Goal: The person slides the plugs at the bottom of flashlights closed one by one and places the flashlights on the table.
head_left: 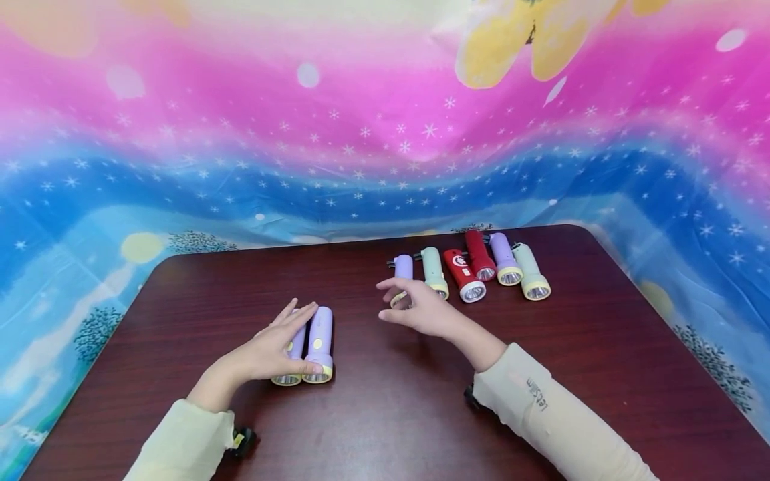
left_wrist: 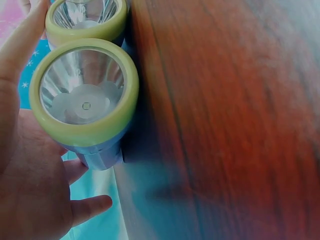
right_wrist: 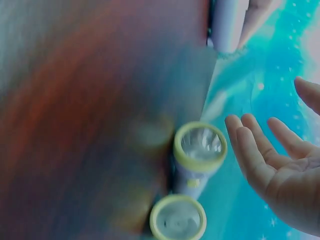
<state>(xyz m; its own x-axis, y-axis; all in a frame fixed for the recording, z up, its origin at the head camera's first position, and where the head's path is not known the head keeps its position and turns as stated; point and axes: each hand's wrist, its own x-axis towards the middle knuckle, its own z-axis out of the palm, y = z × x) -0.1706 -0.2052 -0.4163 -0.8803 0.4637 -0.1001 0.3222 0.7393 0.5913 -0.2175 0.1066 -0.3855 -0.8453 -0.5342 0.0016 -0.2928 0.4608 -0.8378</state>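
Purple plastic, by its look, makes up the two torches lying close together on the left of the surface (head_left: 367,421): the left torch (head_left: 295,353), partly covered by a hand, and the right torch (head_left: 321,331). Both lie on their sides, lenses toward the person, each with a yellow rim and button. I judge them light, stiff and smooth enough to slip or roll a little; the clear lens looks the part most easily scratched. The slim barrel behind the flared head seems the best hold — fingers one side, thumb the other, clear of the button.

The left hand (head_left: 271,349) lies over the pair, fingers extended across the barrels, thumb at the right torch's rim.

Well to the right, the right hand (head_left: 424,308) hovers just before a third purple torch (head_left: 404,266), its fingers bent softly and spread, pinching nothing. This torch has metal pins (head_left: 392,263) at its tail, probably stiff but bendable, so the barrel would again be the safer place.

Beside it stretches the rest of the row: a green torch (head_left: 432,266), a red torch (head_left: 463,274) with a white rim, a darker red torch (head_left: 479,255), then a farther purple torch (head_left: 503,257) and an end green torch (head_left: 529,268). Behind the surface hangs a snowflake-patterned cloth (head_left: 373,133).
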